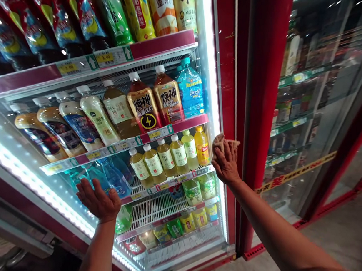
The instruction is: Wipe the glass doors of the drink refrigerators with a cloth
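A lit drinks fridge with a glass front fills most of the view, its red frame (227,61) running up the right side. Against that right edge, my right hand (226,165) presses a crumpled brownish cloth (227,142) under its fingers. Lower left, my left hand (100,200) is raised with fingers stretched out and thumb apart, holding nothing. It appears to rest on the glass in front of some blue bottles (117,178), though contact is hard to tell. Small green tea bottles (165,159) stand behind the glass between my hands.
Shelves hold rows of bottles, including brown energy drinks (142,103) and a large blue bottle (190,88). To the right is another glass-fronted cabinet (289,81) with a yellow strip (299,171) across it. A metal handle (9,261) shows at lower left. The tiled floor (327,236) lies below.
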The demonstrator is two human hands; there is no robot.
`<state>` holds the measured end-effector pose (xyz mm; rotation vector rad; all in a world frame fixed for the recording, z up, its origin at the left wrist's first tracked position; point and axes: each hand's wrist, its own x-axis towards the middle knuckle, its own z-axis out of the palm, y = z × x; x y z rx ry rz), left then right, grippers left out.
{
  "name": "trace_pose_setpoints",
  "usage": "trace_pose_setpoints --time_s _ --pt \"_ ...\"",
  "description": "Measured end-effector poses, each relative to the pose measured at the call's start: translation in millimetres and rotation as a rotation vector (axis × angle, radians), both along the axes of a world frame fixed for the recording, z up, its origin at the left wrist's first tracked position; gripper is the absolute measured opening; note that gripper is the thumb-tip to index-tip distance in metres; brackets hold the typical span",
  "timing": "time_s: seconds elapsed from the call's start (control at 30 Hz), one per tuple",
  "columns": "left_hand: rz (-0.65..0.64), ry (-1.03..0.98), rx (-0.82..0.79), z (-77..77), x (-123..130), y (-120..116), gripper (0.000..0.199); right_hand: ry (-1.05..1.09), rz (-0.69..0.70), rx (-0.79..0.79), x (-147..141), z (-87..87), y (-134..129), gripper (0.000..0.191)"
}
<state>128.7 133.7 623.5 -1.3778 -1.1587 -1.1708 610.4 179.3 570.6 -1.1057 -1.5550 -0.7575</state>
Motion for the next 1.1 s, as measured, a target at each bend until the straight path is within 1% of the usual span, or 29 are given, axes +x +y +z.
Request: trace_pose_setpoints --time_s 0.03,0.07,0.1,0.13,0.17,0.23,0.3,0.33,0.4,0.47,0.53,0.57,0.63,0.7,0.77,0.8,0.87,0.93,1.0,1.03,1.1 --pt "0.005 -0.001 -0.005 0.1 0.5 -0.6 0.068 0.046 -0.026 -0.011 0.8 -15.8 -2.7 0.077" --pt "0.009 0.001 -0.007 0.5 1.1 -1.4 0.068 0.078 -0.052 -0.023 0.8 -27.2 -4.3 0.078" --pt "0.01 0.005 -0.006 1.0 2.0 -2.3 0.068 0.112 -0.069 -0.038 -0.1 -33.6 -4.8 0.078" --pt "0.008 0.012 -0.003 1.6 2.9 -3.1 0.068 0.149 -0.089 -0.053 -1.7 -35.1 -4.2 0.078" --pt "0.004 0.019 0.003 2.2 3.9 -3.9 0.067 0.18 -0.103 -0.064 -4.0 -32.4 -2.7 0.078" --pt "-0.005 0.032 0.016 3.4 5.5 -4.9 0.066 0.213 -0.114 -0.072 -8.9 -21.0 1.3 0.077" --pt "-0.009 0.043 0.021 4.2 6.2 -5.3 0.065 0.192 -0.1 -0.055 -11.7 -13.7 4.0 0.076" --pt "-0.01 0.045 0.02 4.4 6.3 -5.3 0.065 0.162 -0.085 -0.046 -11.6 -14.8 4.3 0.077" --pt "-0.01 0.049 0.016 4.4 6.0 -5.2 0.066 0.088 -0.054 -0.038 -8.9 -27.4 2.2 0.077" --pt "-0.011 0.047 0.005 3.9 5.5 -5.1 0.067 0.031 -0.038 -0.041 -4.8 -46.7 -2.0 0.078" --pt "-0.016 0.032 -0.014 3.1 5.3 -5.2 0.067 0.033 -0.045 -0.052 -3.5 -60.7 -5.9 0.078" --pt "-0.02 0.016 -0.027 2.6 5.3 -5.3 0.068 0.065 -0.056 -0.061 -5.0 -62.7 -7.1 0.079" --pt "-0.028 -0.029 -0.058 1.5 5.4 -5.7 0.07 0.15 -0.074 -0.084 -12.7 -56.0 -7.6 0.078" --pt "-0.028 -0.065 -0.09 0.5 5.4 -6.3 0.073 0.198 -0.061 -0.082 -24.3 -41.2 -6.3 0.078" --pt "-0.025 -0.072 -0.11 -0.3 4.9 -6.7 0.077 0.17 -0.022 -0.048 -34.9 -29.0 -5.2 0.078" --pt "-0.027 -0.068 -0.115 -0.6 4.3 -6.8 0.079 0.135 -0.006 -0.034 -38.4 -26.7 -5.2 0.079" --pt "-0.035 -0.077 -0.134 -0.7 2.7 -6.8 0.084 0.05 0.016 -0.023 -40.0 -30.7 -6.7 0.08" --pt "-0.046 -0.123 -0.178 -0.5 1.5 -6.7 0.087 -0.025 0.027 -0.029 -35.4 -41.2 -8.9 0.079" --pt "-0.058 -0.165 -0.217 -0.3 2.3 -7.1 0.086 -0.054 0.027 -0.043 -29.3 -49.0 -10.4 0.075" --pt "-0.063 -0.176 -0.224 -0.6 4.1 -7.7 0.083 -0.043 0.018 -0.05 -27.8 -49.4 -10.5 0.074" --pt "-0.069 -0.191 -0.219 -3.3 11.1 -10.0 0.076 0.019 -0.006 -0.074 -30.4 -42.3 -9.6 0.075"
